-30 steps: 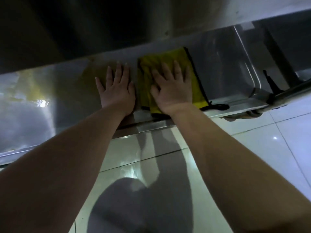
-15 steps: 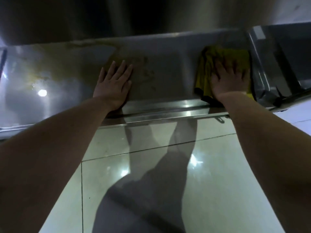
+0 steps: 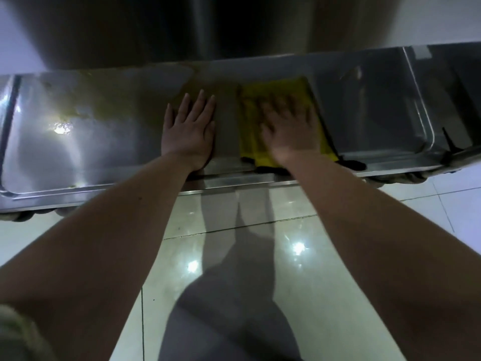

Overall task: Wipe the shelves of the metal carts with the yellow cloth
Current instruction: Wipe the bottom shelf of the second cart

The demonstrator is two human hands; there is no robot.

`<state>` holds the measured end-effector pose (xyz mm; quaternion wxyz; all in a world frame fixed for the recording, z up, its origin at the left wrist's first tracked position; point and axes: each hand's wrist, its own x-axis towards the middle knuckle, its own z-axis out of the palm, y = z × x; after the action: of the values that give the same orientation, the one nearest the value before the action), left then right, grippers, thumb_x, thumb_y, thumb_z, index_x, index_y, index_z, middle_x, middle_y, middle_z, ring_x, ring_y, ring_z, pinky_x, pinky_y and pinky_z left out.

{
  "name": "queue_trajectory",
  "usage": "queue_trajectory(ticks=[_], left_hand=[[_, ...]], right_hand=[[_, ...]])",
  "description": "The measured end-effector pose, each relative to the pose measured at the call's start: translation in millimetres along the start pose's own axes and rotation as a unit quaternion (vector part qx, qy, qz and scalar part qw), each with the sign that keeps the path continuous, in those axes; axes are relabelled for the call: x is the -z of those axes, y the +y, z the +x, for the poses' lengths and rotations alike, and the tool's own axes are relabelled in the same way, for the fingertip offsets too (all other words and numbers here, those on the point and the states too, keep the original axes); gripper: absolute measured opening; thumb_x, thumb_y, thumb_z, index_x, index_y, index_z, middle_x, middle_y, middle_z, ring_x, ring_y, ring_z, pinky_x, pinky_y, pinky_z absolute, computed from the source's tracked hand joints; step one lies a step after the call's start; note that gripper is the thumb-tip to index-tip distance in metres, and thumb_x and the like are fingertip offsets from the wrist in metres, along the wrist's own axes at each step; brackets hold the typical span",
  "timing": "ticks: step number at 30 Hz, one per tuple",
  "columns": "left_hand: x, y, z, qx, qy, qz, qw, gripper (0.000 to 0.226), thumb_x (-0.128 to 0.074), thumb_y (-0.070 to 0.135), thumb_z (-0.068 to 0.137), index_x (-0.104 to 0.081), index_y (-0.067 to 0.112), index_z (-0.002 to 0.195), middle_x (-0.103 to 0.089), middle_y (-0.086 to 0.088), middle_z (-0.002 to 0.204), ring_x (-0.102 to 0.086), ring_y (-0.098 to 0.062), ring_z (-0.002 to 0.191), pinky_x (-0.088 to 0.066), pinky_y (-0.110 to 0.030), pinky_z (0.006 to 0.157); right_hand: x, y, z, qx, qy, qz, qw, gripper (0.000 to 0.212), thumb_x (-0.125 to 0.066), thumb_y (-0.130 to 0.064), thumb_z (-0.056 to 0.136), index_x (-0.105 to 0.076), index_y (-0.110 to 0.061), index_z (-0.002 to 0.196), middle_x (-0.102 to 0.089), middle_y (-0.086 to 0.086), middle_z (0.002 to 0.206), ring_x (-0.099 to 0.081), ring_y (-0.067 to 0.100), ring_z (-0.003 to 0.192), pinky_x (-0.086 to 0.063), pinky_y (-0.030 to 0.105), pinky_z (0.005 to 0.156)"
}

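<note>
The metal cart's shelf (image 3: pixel 364 108) is a long, shallow steel tray with a raised rim and rounded corners, running well past both hands on either side. Its surface is dull and streaked, with a yellowish wet smear and a bright glint of reflected light out beyond the left hand. Inside the tray lie the cloth and both hands. Glossy pale floor tiles (image 3: pixel 338 269) sit under the forearms, with the person's shadow falling between them.

The yellow cloth (image 3: pixel 250 142) lies folded flat on the shelf under the right hand, bright yellow with a black trim (image 3: pixel 355 165) trailing off its near corner over the front rim.

The left hand (image 3: pixel 188 134) is spread flat, palm down on bare metal, fingers slightly fanned. The right hand (image 3: pixel 290 134) presses flat on the cloth with straight fingers; it is motion-blurred.

Half a second ago the right hand and cloth were far out by the shelf's right end wall; now they are back near the left hand, a narrow strip of bare steel between them. The left hand has kept its place.
</note>
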<state>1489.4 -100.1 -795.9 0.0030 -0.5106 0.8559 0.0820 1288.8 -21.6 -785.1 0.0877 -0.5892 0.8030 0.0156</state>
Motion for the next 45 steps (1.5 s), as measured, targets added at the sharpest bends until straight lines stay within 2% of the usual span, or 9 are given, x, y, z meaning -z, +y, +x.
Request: queue_trajectory(ticks=[5,9,14,18,22,25,29,33,45], left_hand=[[0,2,-1,-0.002,0.004,0.001,1.000,0.054,-0.015,0.041,0.104,-0.004,0.033,0.156,0.000,0.011,0.164,0.004,-0.018,0.151,0.004,-0.046,0.121],[-2,5,-3,-0.011,0.000,0.006,1.000,0.055,-0.014,0.041,0.104,-0.002,0.033,0.156,0.002,0.010,0.164,0.005,-0.019,0.151,0.004,-0.046,0.121],[2,-5,-5,-0.002,0.016,-0.063,0.998,0.055,-0.017,0.037,0.105,0.001,0.028,0.156,0.003,0.010,0.164,0.005,-0.013,0.151,0.005,-0.041,0.122],[5,-11,-4,0.003,0.053,-0.129,0.990,0.058,-0.021,0.033,0.104,-0.001,0.019,0.157,0.001,0.002,0.165,0.006,-0.015,0.151,0.002,-0.039,0.122],[22,1,0,0.041,0.121,-0.119,0.985,0.060,-0.033,0.030,0.101,-0.015,0.013,0.156,-0.006,-0.009,0.164,0.002,-0.028,0.151,0.006,-0.040,0.121],[30,52,9,-0.024,0.070,-0.076,0.994,0.063,-0.037,0.030,0.100,-0.014,0.013,0.156,-0.011,-0.009,0.164,-0.003,-0.027,0.151,0.001,-0.040,0.122],[-1,111,3,0.029,-0.033,-0.030,0.999,0.061,-0.021,0.046,0.103,-0.002,0.025,0.157,0.002,0.002,0.165,0.008,-0.026,0.151,0.008,-0.056,0.118],[-11,99,10,0.034,0.000,-0.003,0.999,0.061,-0.021,0.053,0.099,-0.005,0.037,0.156,0.002,0.007,0.165,0.009,-0.030,0.150,0.013,-0.066,0.111],[8,52,84,0.013,-0.021,0.013,1.000,0.058,-0.020,0.053,0.101,-0.001,0.043,0.154,0.005,0.013,0.164,0.009,-0.025,0.151,0.006,-0.061,0.116]], right_hand=[[8,101,-5,-0.189,0.021,0.027,0.981,0.055,-0.029,-0.043,0.101,-0.019,-0.034,0.155,-0.014,0.001,0.164,-0.009,0.032,0.150,-0.004,0.053,0.120],[10,87,-7,-0.255,-0.009,0.036,0.966,0.055,-0.022,-0.041,0.102,-0.012,-0.035,0.156,-0.005,-0.003,0.165,0.000,0.032,0.150,0.003,0.058,0.118],[4,-30,-6,-0.063,-0.023,0.007,0.998,0.053,-0.022,-0.044,0.102,-0.014,-0.039,0.154,-0.006,-0.005,0.165,-0.001,0.032,0.150,0.003,0.060,0.117],[0,-84,-11,0.079,-0.046,0.034,0.995,0.053,-0.022,-0.043,0.103,-0.008,-0.041,0.154,-0.001,-0.010,0.164,0.005,0.028,0.151,0.007,0.057,0.117],[12,-30,4,-0.002,0.047,0.146,0.988,0.051,-0.031,-0.031,0.104,-0.021,-0.032,0.154,-0.017,-0.005,0.163,-0.009,0.027,0.150,-0.011,0.046,0.119],[5,12,11,-0.043,0.030,0.135,0.989,0.051,-0.032,-0.024,0.104,-0.026,-0.028,0.154,-0.022,-0.001,0.162,-0.013,0.034,0.149,-0.016,0.048,0.118],[-8,20,9,-0.017,0.035,0.108,0.993,0.050,-0.030,-0.025,0.104,-0.024,-0.025,0.154,-0.022,0.000,0.162,-0.015,0.034,0.148,-0.014,0.046,0.117],[-9,22,11,-0.016,0.041,0.125,0.991,0.049,-0.029,-0.026,0.105,-0.025,-0.026,0.154,-0.021,-0.003,0.162,-0.014,0.029,0.149,-0.011,0.044,0.119],[-15,10,7,-0.021,0.035,0.018,0.999,0.053,-0.020,-0.039,0.104,-0.009,-0.037,0.155,-0.005,-0.003,0.165,-0.001,0.031,0.151,0.001,0.051,0.119]])
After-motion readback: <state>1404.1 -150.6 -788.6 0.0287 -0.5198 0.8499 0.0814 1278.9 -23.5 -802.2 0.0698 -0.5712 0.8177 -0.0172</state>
